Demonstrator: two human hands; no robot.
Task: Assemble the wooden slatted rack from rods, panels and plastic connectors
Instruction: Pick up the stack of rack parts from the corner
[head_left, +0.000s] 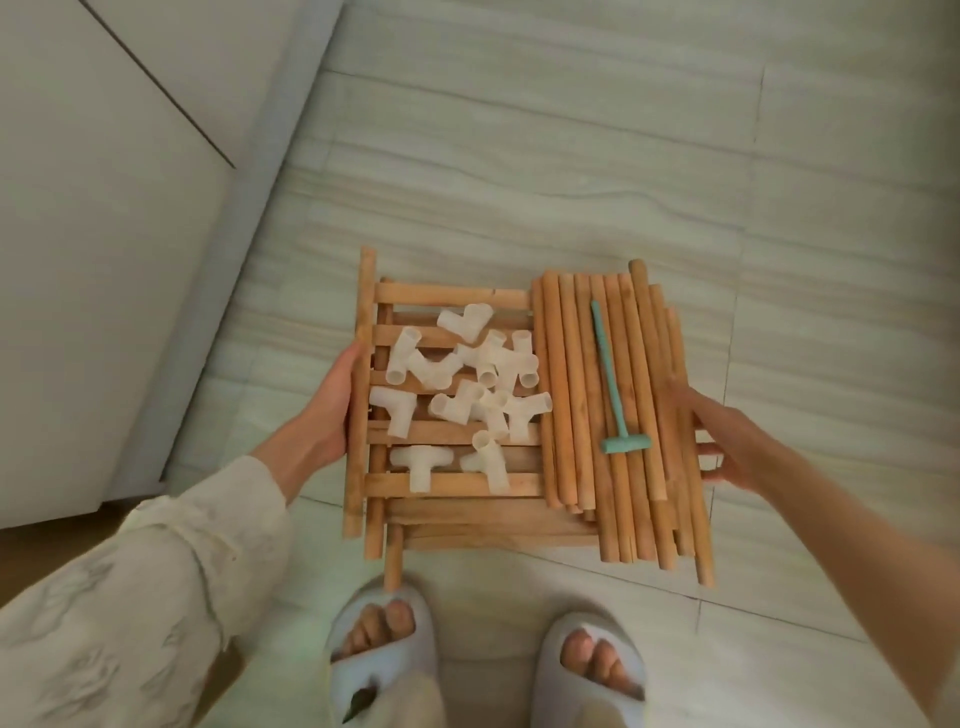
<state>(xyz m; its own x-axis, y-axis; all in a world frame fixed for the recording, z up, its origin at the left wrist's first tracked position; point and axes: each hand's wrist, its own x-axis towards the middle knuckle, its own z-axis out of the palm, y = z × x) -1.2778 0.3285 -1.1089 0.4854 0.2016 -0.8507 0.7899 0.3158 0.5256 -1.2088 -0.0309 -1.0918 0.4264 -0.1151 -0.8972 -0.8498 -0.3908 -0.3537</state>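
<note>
Left hand (332, 405): palm and fingers flat against the left side rail of the stacked slatted panels (457, 299), thumb on top of the rail; pressing, not clearly curled round it.

Stack appears carried above the tiled floor (571, 156), held between both hands like a tray. Whether its underside touches the floor cannot be told.

On the left half of the top panel: loose pile of white plastic connectors (470, 395), roughly 12, T and corner shapes, unrestrained.

On the right half: bundle of wooden rods (602, 395) lying lengthwise, near ends overhanging toward the feet. A teal mallet (613, 395) rests on top of the rods, head toward the person.

Right hand (727, 447): fingers spread, tips against the right edge of the stack, some fingers seemingly underneath.

Slippers (384, 654) directly below the near edge.

Assembly not begun; all parts loose.

Risks (judgement): any tilt lets the connectors slide or fall through the slat gaps. Rods can roll off the right edge or slip forward onto the toes. Panels are only stacked, so uneven side pressure may shear them apart.
</note>
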